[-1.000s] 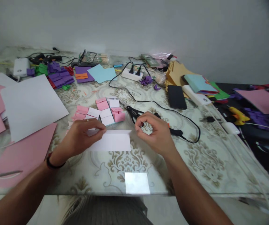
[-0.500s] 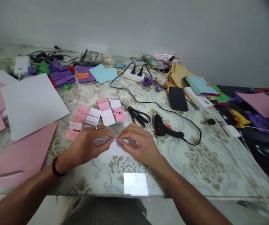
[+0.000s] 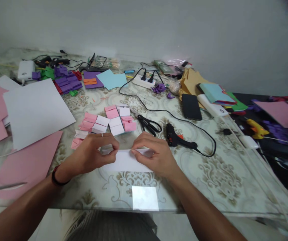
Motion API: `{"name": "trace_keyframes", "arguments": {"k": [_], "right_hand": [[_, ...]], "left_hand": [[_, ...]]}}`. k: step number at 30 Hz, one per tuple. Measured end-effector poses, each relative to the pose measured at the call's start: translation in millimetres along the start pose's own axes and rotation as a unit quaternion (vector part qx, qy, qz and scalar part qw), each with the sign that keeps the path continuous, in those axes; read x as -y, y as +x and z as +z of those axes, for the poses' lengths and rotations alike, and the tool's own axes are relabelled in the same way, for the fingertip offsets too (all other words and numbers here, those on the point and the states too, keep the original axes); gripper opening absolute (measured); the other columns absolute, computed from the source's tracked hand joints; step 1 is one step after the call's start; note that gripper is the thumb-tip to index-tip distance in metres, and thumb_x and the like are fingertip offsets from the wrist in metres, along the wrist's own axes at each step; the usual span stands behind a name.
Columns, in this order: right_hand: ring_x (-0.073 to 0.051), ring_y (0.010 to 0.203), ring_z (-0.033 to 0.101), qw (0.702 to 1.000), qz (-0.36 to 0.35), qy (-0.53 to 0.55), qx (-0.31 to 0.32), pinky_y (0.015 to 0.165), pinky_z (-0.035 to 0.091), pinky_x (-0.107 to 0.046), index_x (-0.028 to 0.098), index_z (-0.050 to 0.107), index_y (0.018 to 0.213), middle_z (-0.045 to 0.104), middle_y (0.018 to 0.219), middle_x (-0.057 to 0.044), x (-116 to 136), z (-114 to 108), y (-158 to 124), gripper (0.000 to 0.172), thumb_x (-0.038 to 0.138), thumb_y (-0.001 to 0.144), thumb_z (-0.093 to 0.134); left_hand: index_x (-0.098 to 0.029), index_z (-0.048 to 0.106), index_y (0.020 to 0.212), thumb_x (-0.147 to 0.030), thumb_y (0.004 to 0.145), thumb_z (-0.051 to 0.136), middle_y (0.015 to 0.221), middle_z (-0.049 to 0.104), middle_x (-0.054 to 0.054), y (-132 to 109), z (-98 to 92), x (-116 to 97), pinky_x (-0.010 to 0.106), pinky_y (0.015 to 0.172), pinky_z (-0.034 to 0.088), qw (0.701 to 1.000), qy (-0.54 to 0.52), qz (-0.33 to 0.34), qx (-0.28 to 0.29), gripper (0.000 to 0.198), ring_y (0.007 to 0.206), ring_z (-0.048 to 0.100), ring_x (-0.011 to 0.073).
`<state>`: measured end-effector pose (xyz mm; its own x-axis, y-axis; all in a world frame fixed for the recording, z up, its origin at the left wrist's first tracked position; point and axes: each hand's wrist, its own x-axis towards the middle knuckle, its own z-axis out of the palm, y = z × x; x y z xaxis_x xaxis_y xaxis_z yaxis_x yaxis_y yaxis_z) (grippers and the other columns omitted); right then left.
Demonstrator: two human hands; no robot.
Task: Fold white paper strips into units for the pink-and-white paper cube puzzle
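Note:
A folded strip of white paper (image 3: 126, 161) lies before me, its long side running left to right. My left hand (image 3: 97, 150), with a ring on one finger, pinches its far edge between thumb and fingers. Further right along that same edge, my right hand (image 3: 154, 153) pinches the paper too. Both hands partly cover the strip's ends. Just beyond them sit pink and white folded paper squares (image 3: 112, 120) arranged in a group. Black-handled scissors (image 3: 149, 125) lie past my right hand, and a black glue gun (image 3: 177, 138) rests to their right.
Large white paper (image 3: 38, 113) and pink sheets (image 3: 30, 160) cover the left side. A power strip (image 3: 144, 81) feeds a black cord that loops around the glue gun. A dark phone (image 3: 191, 106) and a yellow glue gun (image 3: 257, 129) are at the right.
My hands have slid apart along the paper's far edge, the left one leftward and the right one rightward. More of the white strip shows between them.

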<state>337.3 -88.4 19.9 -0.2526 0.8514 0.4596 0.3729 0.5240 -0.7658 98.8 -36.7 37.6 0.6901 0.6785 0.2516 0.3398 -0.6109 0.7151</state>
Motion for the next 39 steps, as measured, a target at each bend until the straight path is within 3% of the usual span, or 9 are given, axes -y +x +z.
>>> {"name": "trace_keyframes", "arguments": {"k": [7, 11, 15, 18, 20, 26, 31, 35, 39], "right_hand": [[-0.019, 0.072, 0.066, 0.994, 0.080, 0.023, -0.070, 0.065, 0.051, -0.032, 0.021, 0.071, 0.079, 0.072, 0.078, -0.003, -15.3, -31.1, 1.5, 0.012, 0.025, 0.090, 0.074], [-0.018, 0.071, 0.066, 0.991, 0.117, 0.033, -0.063, 0.064, 0.050, -0.030, 0.021, 0.074, 0.079, 0.072, 0.079, -0.003, -16.8, -27.3, 1.3, 0.012, 0.026, 0.090, 0.075], [-0.017, 0.074, 0.067, 0.993, 0.110, 0.043, -0.010, 0.071, 0.051, -0.031, 0.020, 0.075, 0.081, 0.073, 0.080, -0.002, -8.4, -7.8, 1.4, 0.010, 0.021, 0.091, 0.074], [-0.017, 0.075, 0.067, 0.991, 0.116, 0.058, 0.009, 0.072, 0.052, -0.031, 0.020, 0.075, 0.081, 0.073, 0.080, -0.002, -3.4, 1.4, 0.4, 0.011, 0.023, 0.092, 0.074], [-0.018, 0.079, 0.069, 0.987, 0.139, 0.083, 0.022, 0.071, 0.053, -0.030, 0.021, 0.075, 0.087, 0.074, 0.084, -0.003, -3.1, 1.1, -1.2, 0.010, 0.028, 0.094, 0.072], [-0.020, 0.103, 0.070, 0.971, 0.142, 0.189, -0.036, 0.086, 0.058, -0.032, 0.031, 0.063, 0.133, 0.072, 0.118, -0.007, -12.8, -24.2, -5.1, 0.032, 0.039, 0.102, 0.064], [-0.018, 0.096, 0.070, 0.979, 0.094, 0.180, 0.003, 0.088, 0.060, -0.033, 0.035, 0.062, 0.138, 0.071, 0.122, -0.007, -15.9, -39.0, -7.2, 0.038, 0.027, 0.101, 0.066], [-0.020, 0.102, 0.073, 0.992, 0.069, 0.056, 0.086, 0.088, 0.059, -0.031, 0.030, 0.076, 0.124, 0.077, 0.116, -0.005, -8.6, -31.8, -6.9, 0.033, 0.015, 0.095, 0.068], [-0.018, 0.092, 0.076, 0.986, 0.066, 0.039, 0.145, 0.078, 0.059, -0.027, 0.028, 0.081, 0.110, 0.083, 0.105, -0.001, -1.4, -22.9, -5.0, 0.022, 0.017, 0.093, 0.074]], "left_hand": [[-0.019, 0.070, 0.079, -0.009, 0.079, 0.063, 0.079, 0.075, -0.001, 4.6, -24.6, 2.5, 0.020, 0.066, 0.053, 0.995, -0.005, -0.076, -0.057, 0.012, 0.073, 0.069, 0.0130], [-0.018, 0.070, 0.092, -0.021, 0.090, 0.066, 0.087, 0.077, 0.002, 4.0, -23.2, 0.5, 0.021, 0.065, 0.056, 0.988, -0.064, -0.111, -0.084, 0.005, 0.078, 0.072, 0.0148], [-0.022, 0.072, 0.115, -0.032, 0.091, 0.074, 0.110, 0.079, 0.006, 1.4, -8.6, 0.6, 0.027, 0.081, 0.062, 0.986, -0.125, -0.110, -0.006, 0.027, 0.096, 0.077, 0.0199], [-0.023, 0.077, 0.104, -0.030, 0.092, 0.072, 0.103, 0.082, 0.003, 0.6, 0.4, 1.8, 0.028, 0.083, 0.061, 0.986, -0.098, -0.117, 0.065, 0.015, 0.093, 0.077, 0.0196], [-0.022, 0.078, 0.093, -0.027, 0.093, 0.068, 0.090, 0.082, 0.001, 0.9, 2.1, 3.0, 0.026, 0.076, 0.059, 0.986, -0.081, -0.126, 0.073, 0.011, 0.084, 0.076, 0.0184], [-0.019, 0.076, 0.081, -0.035, 0.093, 0.068, 0.076, 0.074, -0.001, 2.3, -7.8, 6.9, 0.022, 0.055, 0.046, 0.976, -0.092, -0.189, -0.047, 0.022, 0.067, 0.065, 0.0147], [-0.018, 0.076, 0.084, -0.046, 0.089, 0.072, 0.077, 0.068, 0.000, 2.2, -8.9, 5.1, 0.021, 0.052, 0.039, 0.944, -0.180, -0.264, -0.084, 0.029, 0.065, 0.058, 0.0136], [-0.017, 0.073, 0.080, -0.046, 0.088, 0.073, 0.074, 0.063, -0.002, 3.2, -4.3, 1.3, 0.020, 0.054, 0.036, 0.934, -0.222, -0.275, -0.047, 0.031, 0.065, 0.054, 0.0112], [-0.016, 0.071, 0.076, -0.042, 0.089, 0.072, 0.070, 0.060, -0.003, 3.0, -0.9, 2.6, 0.020, 0.052, 0.034, 0.938, -0.234, -0.255, -0.007, 0.028, 0.061, 0.050, 0.0100]]}}
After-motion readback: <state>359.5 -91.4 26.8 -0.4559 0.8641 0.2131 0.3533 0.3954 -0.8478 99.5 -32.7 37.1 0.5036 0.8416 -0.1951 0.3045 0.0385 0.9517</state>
